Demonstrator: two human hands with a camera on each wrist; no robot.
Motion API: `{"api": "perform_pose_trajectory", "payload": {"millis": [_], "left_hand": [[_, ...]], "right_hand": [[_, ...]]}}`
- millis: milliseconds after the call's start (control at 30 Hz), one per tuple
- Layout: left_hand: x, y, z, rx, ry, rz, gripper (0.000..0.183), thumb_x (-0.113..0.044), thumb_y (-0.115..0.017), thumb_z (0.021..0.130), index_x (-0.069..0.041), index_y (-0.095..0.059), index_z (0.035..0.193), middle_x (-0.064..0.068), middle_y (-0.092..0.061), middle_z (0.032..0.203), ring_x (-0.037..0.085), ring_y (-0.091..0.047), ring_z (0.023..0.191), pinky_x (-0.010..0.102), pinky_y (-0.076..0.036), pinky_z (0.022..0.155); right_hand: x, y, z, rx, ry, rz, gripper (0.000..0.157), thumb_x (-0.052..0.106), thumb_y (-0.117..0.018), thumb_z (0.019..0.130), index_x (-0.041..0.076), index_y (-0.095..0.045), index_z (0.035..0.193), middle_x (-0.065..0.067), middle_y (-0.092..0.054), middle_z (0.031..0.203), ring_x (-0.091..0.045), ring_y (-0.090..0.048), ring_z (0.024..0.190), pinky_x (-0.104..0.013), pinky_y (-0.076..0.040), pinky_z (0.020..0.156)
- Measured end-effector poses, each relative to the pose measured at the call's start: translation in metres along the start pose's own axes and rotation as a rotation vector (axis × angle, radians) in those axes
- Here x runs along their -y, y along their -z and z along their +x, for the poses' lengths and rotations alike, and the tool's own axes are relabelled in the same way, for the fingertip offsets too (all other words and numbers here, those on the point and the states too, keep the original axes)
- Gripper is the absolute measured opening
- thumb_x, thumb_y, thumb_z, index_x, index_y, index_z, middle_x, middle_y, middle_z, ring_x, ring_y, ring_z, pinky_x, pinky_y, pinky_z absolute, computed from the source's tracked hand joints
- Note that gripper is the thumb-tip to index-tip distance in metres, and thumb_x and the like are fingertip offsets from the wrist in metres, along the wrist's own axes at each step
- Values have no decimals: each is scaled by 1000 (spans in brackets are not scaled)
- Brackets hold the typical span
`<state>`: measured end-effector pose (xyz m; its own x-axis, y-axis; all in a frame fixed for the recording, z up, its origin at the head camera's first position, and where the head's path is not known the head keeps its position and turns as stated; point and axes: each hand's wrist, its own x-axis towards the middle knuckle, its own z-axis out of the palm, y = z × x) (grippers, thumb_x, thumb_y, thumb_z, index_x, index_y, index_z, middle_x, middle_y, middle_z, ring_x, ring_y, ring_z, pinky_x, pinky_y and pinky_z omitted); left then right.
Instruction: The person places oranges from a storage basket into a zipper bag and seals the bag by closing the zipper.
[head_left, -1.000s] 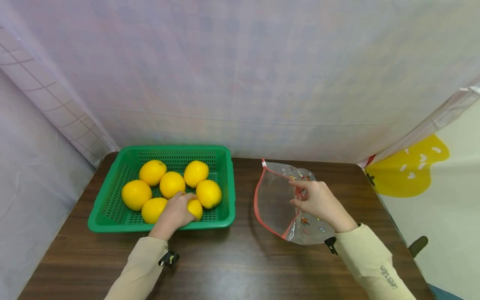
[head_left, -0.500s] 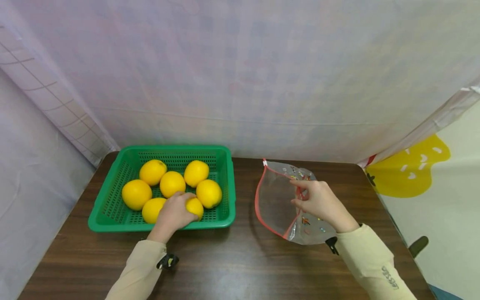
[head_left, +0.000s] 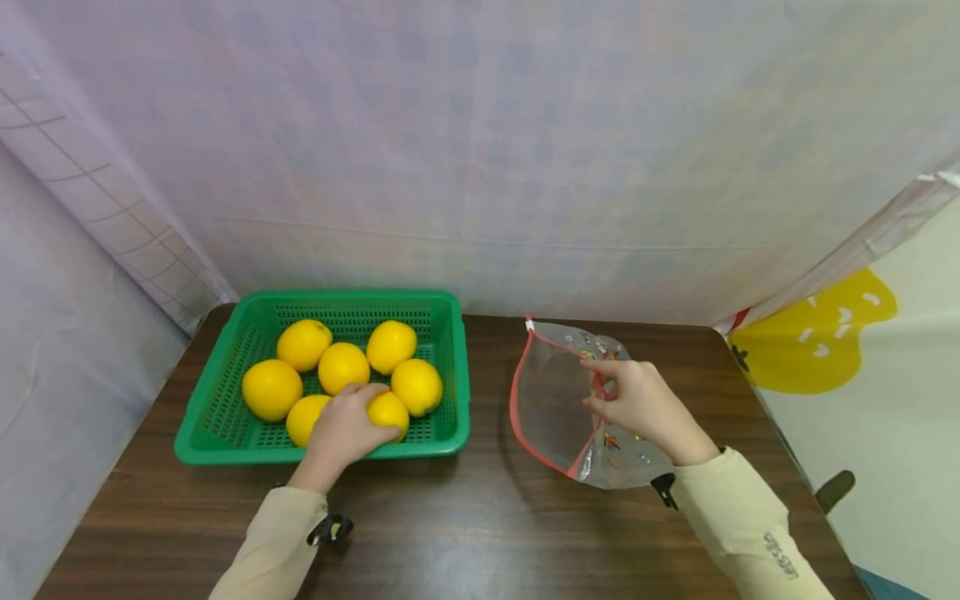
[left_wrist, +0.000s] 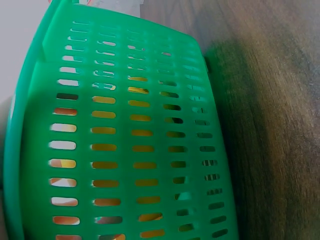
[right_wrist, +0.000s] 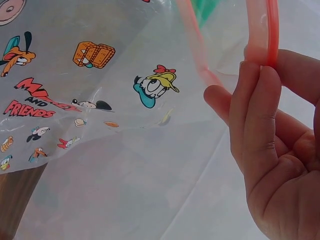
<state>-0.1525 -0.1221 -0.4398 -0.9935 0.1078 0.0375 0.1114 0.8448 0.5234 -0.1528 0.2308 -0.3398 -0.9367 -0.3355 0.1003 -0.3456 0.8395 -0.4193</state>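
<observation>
In the head view my left hand (head_left: 348, 429) reaches over the near wall of a green plastic basket (head_left: 204, 454). Its fingers and thumb curl round a yellow orange (head_left: 389, 414) in the front right part of the basket. Several more yellow oranges (head_left: 272, 390) lie around it. My right hand (head_left: 637, 408) pinches the red rim of a clear zip bag (head_left: 622, 467) and keeps its mouth wide, facing the basket. In the right wrist view, thumb and fingers (right_wrist: 262, 110) squeeze that red strip (right_wrist: 262, 35); cartoon prints cover the film. The basket wall (left_wrist: 125, 125) hides the left hand's grip in the left wrist view.
Both stand on a dark wooden table (head_left: 480, 533), basket left, bag right. A pale curtain (head_left: 480, 167) hangs right behind the table. A white slider (head_left: 529, 326) sits at the far corner of the bag's rim.
The left hand has shifted its hold slightly, and the orange in it has moved a little to the right, showing more of itself. The right hand and bag stay nearly still.
</observation>
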Motion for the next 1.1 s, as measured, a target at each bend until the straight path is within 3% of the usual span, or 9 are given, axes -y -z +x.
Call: {"api": "perform_pose_trajectory", "payload": {"millis": [467,667,900,1100], "left_hand": [[3,4,-2,-16,44,-165,61,-36,-70,70,-13,-54,124,16,-49,129,36,-47,113,54,-41,87],[3,7,0,-60,27,-238,59,-34,-72,72,-12,-55,124,15,-51,127,34,-48,113,51,-42,86],[-11,15,0,-83,-7,-327,58,-30,-74,72,-10,-55,123,13,-53,125,30,-49,112,47,-43,87],[-25,19,1,-43,2,-420,58,-31,-74,73,-13,-54,124,9,-53,125,26,-51,104,43,-45,83]], "right_hand": [[-1,2,0,-8,13,-7,43,8,-70,73,-2,-61,114,6,-50,61,-2,-30,40,-20,-29,39],[-1,2,0,-5,11,-9,45,8,-71,72,-3,-61,115,6,-50,60,-2,-32,41,-20,-31,39],[0,3,1,-1,8,-1,46,7,-71,73,-4,-59,116,6,-51,58,-3,-34,40,-21,-32,38],[0,2,2,-4,10,-6,47,6,-71,72,-4,-59,116,6,-51,59,-3,-35,39,-21,-33,38]]}}
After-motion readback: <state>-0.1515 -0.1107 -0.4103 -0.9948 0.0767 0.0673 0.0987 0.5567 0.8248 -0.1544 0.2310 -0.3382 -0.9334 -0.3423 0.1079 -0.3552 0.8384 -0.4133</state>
